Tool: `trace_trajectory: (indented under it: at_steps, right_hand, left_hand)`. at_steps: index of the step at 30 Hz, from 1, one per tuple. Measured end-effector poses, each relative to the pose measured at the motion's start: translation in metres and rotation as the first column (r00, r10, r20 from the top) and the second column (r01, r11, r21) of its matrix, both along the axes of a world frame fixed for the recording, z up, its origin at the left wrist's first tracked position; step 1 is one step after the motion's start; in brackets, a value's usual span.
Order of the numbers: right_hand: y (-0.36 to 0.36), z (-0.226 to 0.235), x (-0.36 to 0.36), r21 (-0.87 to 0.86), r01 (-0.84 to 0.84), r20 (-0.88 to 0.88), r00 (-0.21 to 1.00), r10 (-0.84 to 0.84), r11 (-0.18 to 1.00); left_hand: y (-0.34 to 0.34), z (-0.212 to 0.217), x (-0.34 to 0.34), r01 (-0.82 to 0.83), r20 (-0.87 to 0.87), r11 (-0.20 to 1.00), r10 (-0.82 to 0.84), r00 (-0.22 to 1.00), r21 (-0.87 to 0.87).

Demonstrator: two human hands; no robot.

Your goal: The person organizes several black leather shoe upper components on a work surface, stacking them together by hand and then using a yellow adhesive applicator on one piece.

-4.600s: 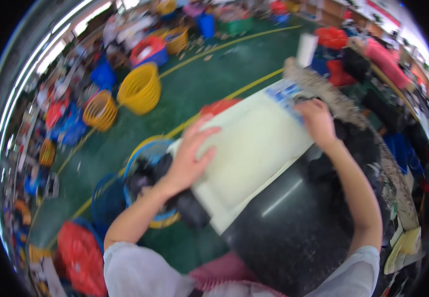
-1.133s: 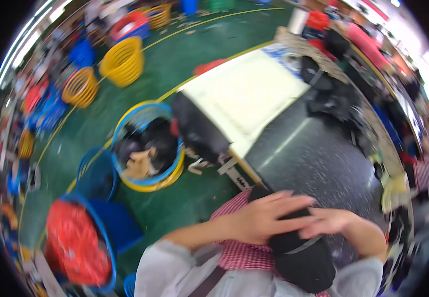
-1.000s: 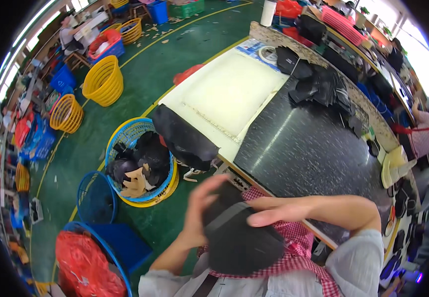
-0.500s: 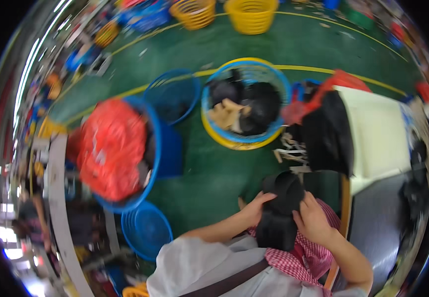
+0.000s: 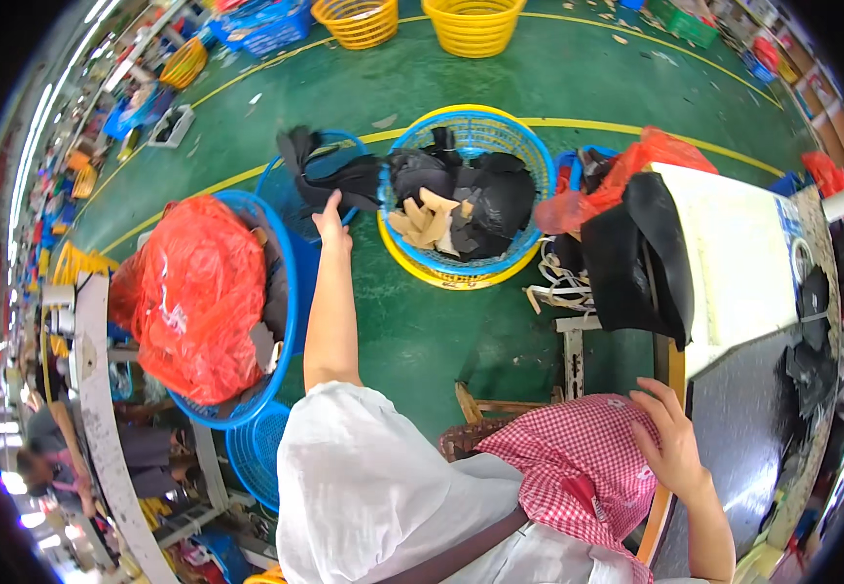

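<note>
While the right hand (image 5: 673, 450) spreads near the worktop (image 5: 733, 433), black pieces (image 5: 350, 182) stretch crosswise at the tips of the nearer left hand (image 5: 332, 226), over a blue basket (image 5: 283, 202). Whether it pinches them is unclear.

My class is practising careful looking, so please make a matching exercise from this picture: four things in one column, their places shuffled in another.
1. Left hand
2. Right hand
3. Red plastic bag
4. Tan scraps

A. In the blue tub
B. By the wooden table edge
C. In the blue basket inside a yellow one
D. At the loose black pieces

Pairs: 1-D; 2-B; 3-A; 4-C
</note>
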State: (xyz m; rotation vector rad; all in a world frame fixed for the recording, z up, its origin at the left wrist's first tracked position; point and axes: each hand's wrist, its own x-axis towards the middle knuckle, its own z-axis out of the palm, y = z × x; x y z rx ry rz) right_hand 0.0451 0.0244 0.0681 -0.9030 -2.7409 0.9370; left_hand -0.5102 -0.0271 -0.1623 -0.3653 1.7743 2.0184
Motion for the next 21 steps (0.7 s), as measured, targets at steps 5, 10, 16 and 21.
trace_trajectory:
  at_steps: [5, 10, 16, 21]
  right_hand:
    - [0.006, 0.006, 0.053, 0.042, 0.210, -0.120, 0.972, -0.203, 0.977]
    - [0.043, 0.002, 0.137, 0.259, 0.648, -0.276, 0.760, -0.588, 0.716]
    - [0.091, -0.010, 0.271, 0.344, 0.917, -0.570, 0.374, -0.732, 0.201]
    - [0.122, -0.005, 0.297, 0.576, 0.817, -0.419, 0.308, -0.854, 0.013]
  left_hand:
    - [0.030, -0.032, 0.144, 0.586, -0.217, 0.809, -0.581, 0.785, -0.045]
    - [0.067, 0.079, 0.266, 0.696, -0.872, 0.653, -0.483, 0.078, -0.299]
    - [0.147, 0.205, 0.394, 0.868, -0.869, 0.165, -0.262, -0.420, -0.469]
    - [0.224, 0.222, 0.504, 0.659, -0.640, -0.235, -0.162, -0.751, -0.714]
